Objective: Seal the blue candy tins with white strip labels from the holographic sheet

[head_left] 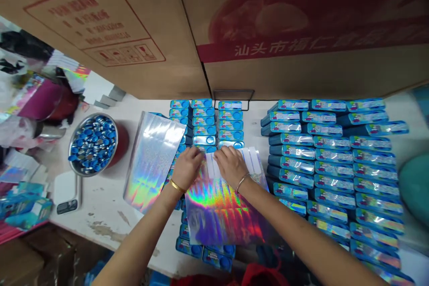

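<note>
A shiny holographic sheet (224, 210) lies across blue boxes in front of me, with white strips along its far edge. My left hand (189, 167), with a gold bangle at the wrist, is closed at the sheet's far left corner; what its fingers pinch is too small to make out. Beside it, my right hand (231, 165), wearing a silver bangle, has its fingers bent down on the white strips. Whether it grips one is hidden. Left of my hands rests a stack of silver holographic sheets (152, 156). Rows of small blue boxes (203, 121) stand beyond my hands.
Large cartons (144, 18) wall off the back. Many blue boxes with shiny labels (331, 156) stand in columns at the right. A metal bowl (71, 156) of blue-capped pieces and a white device (67, 190) sit at the left. A teal round object (415, 183) is far right.
</note>
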A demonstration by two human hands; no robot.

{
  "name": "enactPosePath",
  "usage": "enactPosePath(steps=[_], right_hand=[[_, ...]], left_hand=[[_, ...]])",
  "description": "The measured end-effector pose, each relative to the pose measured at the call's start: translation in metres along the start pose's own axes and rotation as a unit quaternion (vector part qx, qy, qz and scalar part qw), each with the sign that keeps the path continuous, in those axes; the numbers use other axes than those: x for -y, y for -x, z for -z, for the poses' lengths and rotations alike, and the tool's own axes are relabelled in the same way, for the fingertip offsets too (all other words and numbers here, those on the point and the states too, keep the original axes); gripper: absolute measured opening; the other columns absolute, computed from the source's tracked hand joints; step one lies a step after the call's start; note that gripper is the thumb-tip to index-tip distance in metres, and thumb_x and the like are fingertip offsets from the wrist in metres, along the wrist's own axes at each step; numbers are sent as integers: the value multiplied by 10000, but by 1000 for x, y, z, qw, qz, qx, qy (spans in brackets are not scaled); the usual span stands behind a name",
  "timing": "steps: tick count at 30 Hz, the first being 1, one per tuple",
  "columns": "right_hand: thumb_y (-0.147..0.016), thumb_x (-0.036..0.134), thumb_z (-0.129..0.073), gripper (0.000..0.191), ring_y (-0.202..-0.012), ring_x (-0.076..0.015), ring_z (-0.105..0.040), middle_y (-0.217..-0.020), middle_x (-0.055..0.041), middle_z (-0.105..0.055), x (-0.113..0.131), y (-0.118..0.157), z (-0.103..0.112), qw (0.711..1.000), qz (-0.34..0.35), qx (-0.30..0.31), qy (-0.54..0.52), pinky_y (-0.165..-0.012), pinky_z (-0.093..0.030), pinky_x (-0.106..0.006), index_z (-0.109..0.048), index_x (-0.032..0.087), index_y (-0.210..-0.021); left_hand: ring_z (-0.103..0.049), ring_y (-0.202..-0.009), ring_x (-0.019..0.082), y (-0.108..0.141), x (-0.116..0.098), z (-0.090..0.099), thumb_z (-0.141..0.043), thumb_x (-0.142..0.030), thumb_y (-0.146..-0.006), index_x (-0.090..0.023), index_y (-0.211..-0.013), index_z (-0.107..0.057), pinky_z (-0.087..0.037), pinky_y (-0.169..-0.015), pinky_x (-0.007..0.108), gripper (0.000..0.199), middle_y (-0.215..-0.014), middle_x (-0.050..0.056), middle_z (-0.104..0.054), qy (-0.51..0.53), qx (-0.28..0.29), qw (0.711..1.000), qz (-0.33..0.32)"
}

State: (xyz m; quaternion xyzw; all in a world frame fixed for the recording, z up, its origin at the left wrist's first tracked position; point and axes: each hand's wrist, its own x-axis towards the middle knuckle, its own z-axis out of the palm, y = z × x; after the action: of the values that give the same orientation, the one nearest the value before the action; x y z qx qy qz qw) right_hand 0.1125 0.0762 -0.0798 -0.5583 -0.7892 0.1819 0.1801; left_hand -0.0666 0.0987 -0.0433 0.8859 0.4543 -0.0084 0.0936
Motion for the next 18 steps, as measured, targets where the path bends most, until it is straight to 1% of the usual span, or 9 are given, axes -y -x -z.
enactPosePath(steps=[3, 5, 8, 10, 11, 12, 14, 16, 18], right_hand=[[-958, 256, -440, 214, -832, -220, -461, -842, -68, -580, 2, 1, 2, 1000, -9, 2, -2, -712, -291, -338, -620, 186, -866], [-957, 259, -438, 215, -836, -222, -463, -845, -72, -581, 4, 2, 2, 1000, -15, 4, -1, -715, -293, -338, -620, 184, -868], [-955, 256, -432, 220, -842, -223, -470, -855, -78, -586, 4, 1, -1, 1000, -25, 4, -2, -721, -305, -337, -619, 182, -866], [-954, 259, -424, 229, -840, -222, -476, -863, -82, -589, 3, 1, -2, 999, -31, 3, -15, -727, -320, -336, -617, 178, -864], [-957, 266, -412, 242, -839, -220, -480, -862, -83, -591, 2, 1, -1, 999, -32, -1, -34, -735, -331, -337, -615, 176, -862], [-963, 280, -394, 263, -838, -216, -486, -856, -82, -591, 1, 1, 2, 997, -32, -10, -68, -745, -344, -337, -612, 173, -860], [-981, 338, -333, 336, -859, -208, -506, -864, -81, -593, 0, 4, 10, 981, -27, -39, -188, -778, -378, -338, -603, 168, -874], [-986, 429, -267, 426, -881, -198, -531, -892, -79, -595, 0, 7, 22, 938, -25, -61, -341, -800, -411, -336, -594, 170, -903], [-961, 509, -298, 438, -839, -183, -546, -871, -56, -591, 0, 9, 34, 888, -56, -64, -451, -766, -436, -317, -584, 183, -896]], left_hand=[[-509, -820, 203, 9, -6, -5, -445, -177, -916, -169, -936, -618, -422, -717, 328, 174, -994, 93, -610, -15, -45, 999, -8], [-524, -857, 208, 19, -15, -3, -453, -166, -908, -163, -924, -605, -426, -730, 337, 153, -1066, 109, -606, -4, -73, 997, -5], [-547, -850, 204, 37, -34, 12, -487, -177, -894, -168, -873, -567, -415, -720, 340, 84, -960, 88, -625, 64, -84, 994, 13], [-558, -813, 179, 46, -48, 30, -533, -194, -880, -183, -848, -539, -410, -719, 327, 34, -850, 40, -620, 150, -114, 980, 71], [-562, -797, 163, 48, -54, 39, -558, -203, -869, -190, -831, -526, -414, -724, 316, 51, -818, 21, -611, 205, -146, 961, 117], [-565, -786, 149, 47, -59, 47, -580, -216, -859, -195, -815, -516, -422, -730, 304, 80, -801, 8, -601, 264, -185, 931, 171], [-571, -774, 131, 38, -65, 59, -617, -260, -834, -200, -795, -504, -445, -736, 283, 133, -793, -1, -591, 381, -250, 849, 267], [-575, -760, 123, 20, -67, 61, -644, -305, -802, -200, -784, -497, -462, -725, 263, 181, -786, -3, -587, 479, -282, 765, 323], [-570, -721, 109, -2, -67, 55, -670, -326, -765, -195, -773, -496, -462, -699, 241, 218, -755, -12, -581, 545, -291, 705, 346]])
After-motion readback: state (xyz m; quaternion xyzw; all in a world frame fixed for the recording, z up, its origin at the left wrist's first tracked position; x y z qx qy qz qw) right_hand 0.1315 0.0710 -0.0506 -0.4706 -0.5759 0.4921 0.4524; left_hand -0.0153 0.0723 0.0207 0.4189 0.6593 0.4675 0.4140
